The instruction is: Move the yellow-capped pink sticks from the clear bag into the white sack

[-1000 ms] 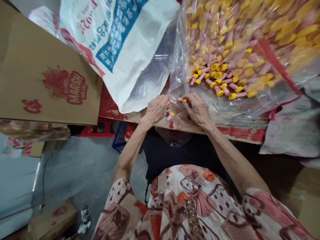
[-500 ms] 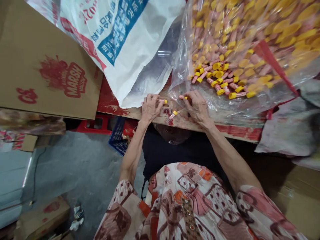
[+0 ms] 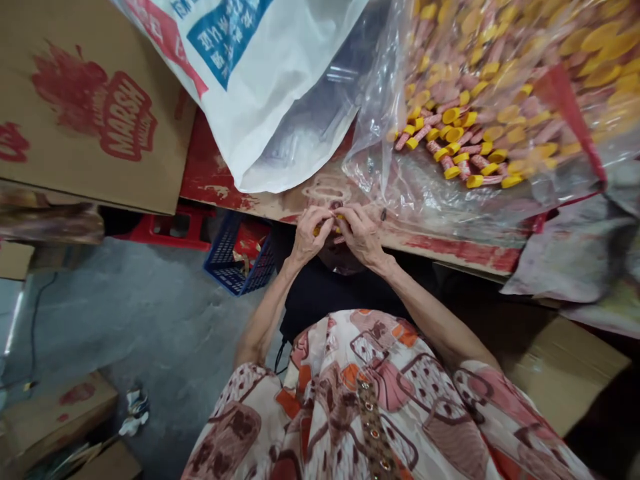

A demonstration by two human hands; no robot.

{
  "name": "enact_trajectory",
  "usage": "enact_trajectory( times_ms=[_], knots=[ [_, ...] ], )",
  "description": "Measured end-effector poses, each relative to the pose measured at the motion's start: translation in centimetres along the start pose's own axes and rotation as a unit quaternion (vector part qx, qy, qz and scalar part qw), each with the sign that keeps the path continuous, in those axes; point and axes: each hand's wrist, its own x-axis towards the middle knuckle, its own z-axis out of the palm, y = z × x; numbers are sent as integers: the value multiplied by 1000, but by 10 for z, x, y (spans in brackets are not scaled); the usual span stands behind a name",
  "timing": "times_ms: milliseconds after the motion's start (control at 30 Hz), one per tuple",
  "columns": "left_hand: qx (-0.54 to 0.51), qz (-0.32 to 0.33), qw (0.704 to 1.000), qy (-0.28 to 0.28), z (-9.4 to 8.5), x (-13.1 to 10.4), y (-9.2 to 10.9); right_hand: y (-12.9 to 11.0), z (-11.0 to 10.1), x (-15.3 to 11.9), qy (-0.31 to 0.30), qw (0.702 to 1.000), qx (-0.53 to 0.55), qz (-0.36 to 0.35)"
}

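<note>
Nearest the body, the left hand is nearly closed, fingers curled in a pinch with a yellow bit, seemingly the end of one small piece, showing among them. The right hand pinches too, its fingertips meeting the left's around another small piece. A pink stub shows just below; which hand has it, if either, I cannot tell. Both hands are at the front edge of the tabletop, so a loose pinch could drop a piece past the edge onto the dark cloth or the floor. With fingers crowded together, one piece could push another free or be pinched askew. Farther in, the clear bag lies open and slack near the right hand; a sleeve or wrist snagging its film could spill the pile of yellow-ended pieces.

Half a second ago the hands were apart, each with a piece, and a third lay alone on the wood between them. Now they meet, closer to the body, and that third piece no longer lies by itself. Beyond them, the blue basket shows more fully, and the white sack sits higher in view, likely because the head has turned.
</note>
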Motion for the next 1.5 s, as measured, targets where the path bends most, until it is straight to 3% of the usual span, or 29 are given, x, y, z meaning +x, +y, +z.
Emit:
enact_trajectory(
  times_ms=[167,267,400,533,633,733,833,1000,1167,1333,1500],
  knots=[
    [-23,-3,1000,-1,-5,-18,0,1,-20,6,-30,999,12,10],
    [-29,-19,998,53,-18,-7,-5,12,-37,23,0,1000,-7,28],
    [5,-45,986,160,-41,40,-29,30,-52,40,99,992,-48,60],
    [45,-86,971,220,-52,108,-70,38,-53,44,125,986,-54,99],
    [63,-113,957,260,-40,149,-94,38,-50,45,127,987,-44,92],
    [99,-150,944,278,-19,163,-98,33,-50,46,124,988,-36,87],
    [141,-165,943,251,-9,158,-89,27,-52,46,130,987,-32,84],
    [164,-141,961,173,-15,148,-78,23,-53,42,223,971,-49,71],
    [156,-93,967,179,-13,149,-77,28,-47,44,133,988,-71,37],
    [63,-1,979,195,-1,123,-60,30,-49,43,180,978,-84,59],
    [-22,80,995,49,16,85,-30,35,-52,45,120,990,-38,68]
  ],
)
